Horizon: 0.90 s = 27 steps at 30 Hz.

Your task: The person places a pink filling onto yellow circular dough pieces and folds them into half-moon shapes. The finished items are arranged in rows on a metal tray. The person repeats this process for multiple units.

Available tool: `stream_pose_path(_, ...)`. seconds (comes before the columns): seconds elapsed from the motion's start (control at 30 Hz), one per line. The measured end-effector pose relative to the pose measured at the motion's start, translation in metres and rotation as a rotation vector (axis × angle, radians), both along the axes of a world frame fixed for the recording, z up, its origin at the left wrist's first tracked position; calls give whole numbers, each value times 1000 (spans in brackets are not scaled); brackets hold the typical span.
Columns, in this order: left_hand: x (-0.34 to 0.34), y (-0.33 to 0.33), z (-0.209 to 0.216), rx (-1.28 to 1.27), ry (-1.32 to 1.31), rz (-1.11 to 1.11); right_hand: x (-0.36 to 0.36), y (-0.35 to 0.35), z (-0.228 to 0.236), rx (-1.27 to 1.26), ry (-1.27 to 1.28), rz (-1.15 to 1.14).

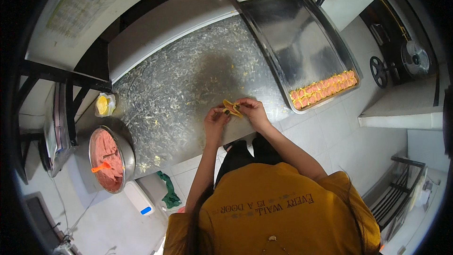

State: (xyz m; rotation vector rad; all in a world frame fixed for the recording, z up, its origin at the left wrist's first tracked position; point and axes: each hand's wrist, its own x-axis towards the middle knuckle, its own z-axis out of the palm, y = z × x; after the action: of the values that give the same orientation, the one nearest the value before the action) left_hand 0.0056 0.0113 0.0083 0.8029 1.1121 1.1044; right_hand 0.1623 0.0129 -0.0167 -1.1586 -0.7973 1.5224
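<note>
A yellow-wrapped dumpling, its pink filling partly showing, is held above the near edge of the metal table. My left hand pinches it from the left with closed fingers. From the other side, the fingers of my right hand close on its right edge. Dark nails show against the wrapper. To the right, a big metal tray carries rows of finished dumplings along its near end. A steel bowl at the left holds pink minced filling with an orange spoon in it.
Beside the bowl, at the table's left edge, sits a plastic bag of yellow wrappers. A white device and a green cloth lie below the bowl. White flour streaks cover the tabletop. A fan stands far right.
</note>
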Motion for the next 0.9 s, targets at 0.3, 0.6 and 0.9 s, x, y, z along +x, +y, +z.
stream_pose_path(0.3,12,-5,22,51,-119,60,24,2,40,112,-116,114)
stream_pose_path(0.6,2,-9,2,312,722,-161,35,4,23,236,-602,312)
stream_pose_path(0.9,7,-3,10,353,727,-344,29,2,27,536,-906,360)
